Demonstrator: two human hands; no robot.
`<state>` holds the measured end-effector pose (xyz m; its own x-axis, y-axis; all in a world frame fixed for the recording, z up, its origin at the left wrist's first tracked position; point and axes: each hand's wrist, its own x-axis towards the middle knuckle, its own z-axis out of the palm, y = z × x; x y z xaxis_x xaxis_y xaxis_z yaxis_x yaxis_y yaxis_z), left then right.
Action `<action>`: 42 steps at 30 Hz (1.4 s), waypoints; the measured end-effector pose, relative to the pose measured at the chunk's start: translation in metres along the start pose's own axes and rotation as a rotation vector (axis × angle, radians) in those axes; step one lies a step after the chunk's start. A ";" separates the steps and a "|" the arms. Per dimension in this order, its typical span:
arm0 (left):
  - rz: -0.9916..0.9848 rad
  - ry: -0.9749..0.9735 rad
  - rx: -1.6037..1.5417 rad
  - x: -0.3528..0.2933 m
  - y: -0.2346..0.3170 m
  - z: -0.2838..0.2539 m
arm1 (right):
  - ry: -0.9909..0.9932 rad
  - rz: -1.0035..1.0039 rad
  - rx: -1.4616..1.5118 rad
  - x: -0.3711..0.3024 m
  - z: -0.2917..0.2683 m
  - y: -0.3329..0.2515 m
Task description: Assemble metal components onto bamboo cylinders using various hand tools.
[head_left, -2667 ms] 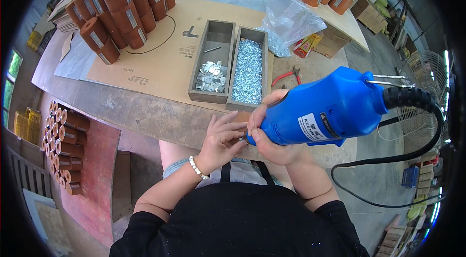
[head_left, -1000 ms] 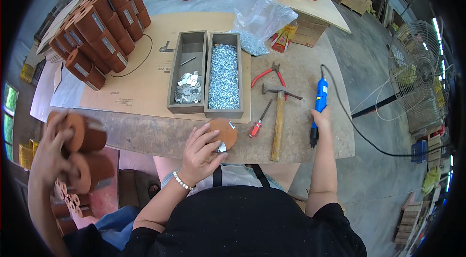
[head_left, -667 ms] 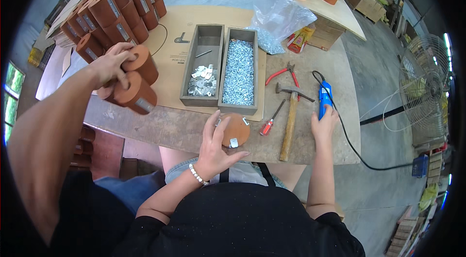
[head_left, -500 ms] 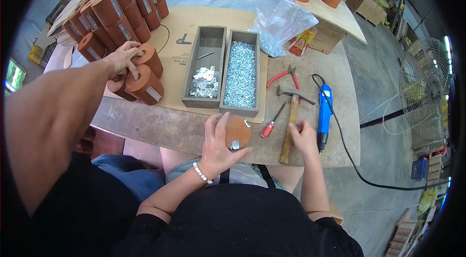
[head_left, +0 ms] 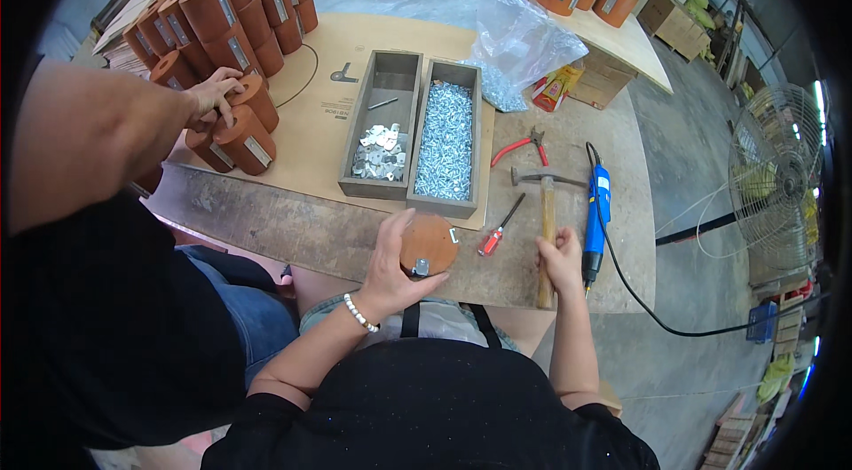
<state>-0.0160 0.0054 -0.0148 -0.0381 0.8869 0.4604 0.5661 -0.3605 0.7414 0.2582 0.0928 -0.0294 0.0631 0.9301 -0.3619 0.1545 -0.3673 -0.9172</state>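
Since the frame half a second back, the right hand (head_left: 561,259) has moved from the bare bench just left of the blue power tool (head_left: 597,213) onto the hammer (head_left: 544,235), and the co-worker's hand (head_left: 211,97) has set its brown cylinders down at the foot of the stack (head_left: 232,4).

Landmark: the grey twin-compartment tray (head_left: 415,137).

The left hand (head_left: 390,270) is sitting just below the tray's near end, fingers spread wide and curled around a brown wooden disc (head_left: 429,244), pressing it against the bench (head_left: 293,226). A small metal bracket is showing on the disc's near edge and another on its right edge.

The right hand is lying to the lower right of the tray, fingers wrapping narrowly around the lower part of the hammer's wooden handle; the hammer head is pointing toward the tray's right side, resting on the bench.

Between disc and hammer, a red-handled screwdriver (head_left: 499,229) is lying at a slant. Red-handled pliers (head_left: 525,146) are lying right of the tray. The blue power tool is lying just right of the hammer, cord trailing off the bench.

Tray contents: flat metal brackets (head_left: 380,150) in the left compartment, screws (head_left: 445,142) in the right.

The co-worker's hand is resting on a brown cylinder (head_left: 244,137) well left of the tray. A clear plastic bag (head_left: 524,48) is lying beyond the tray's far right corner.
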 end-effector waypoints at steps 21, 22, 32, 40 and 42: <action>-0.176 0.044 -0.227 -0.021 -0.032 0.029 | -0.280 -0.685 -0.792 -0.127 0.020 -0.082; -0.173 0.041 -0.203 -0.020 -0.031 0.029 | -0.330 -0.527 -0.816 -0.126 0.022 -0.082; -0.153 0.020 -0.168 -0.020 -0.029 0.024 | -0.343 -0.516 -0.852 -0.123 0.023 -0.084; -0.146 0.042 -0.234 -0.023 -0.032 0.024 | -0.201 -0.693 -0.693 -0.126 0.020 -0.098; -0.145 0.039 -0.235 -0.020 -0.031 0.025 | -0.214 -0.691 -0.740 -0.119 0.021 -0.088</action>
<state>-0.0118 0.0055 -0.0592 -0.1393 0.9239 0.3563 0.3463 -0.2917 0.8916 0.2162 0.0144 0.0914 -0.4352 0.8928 0.1159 0.6623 0.4047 -0.6305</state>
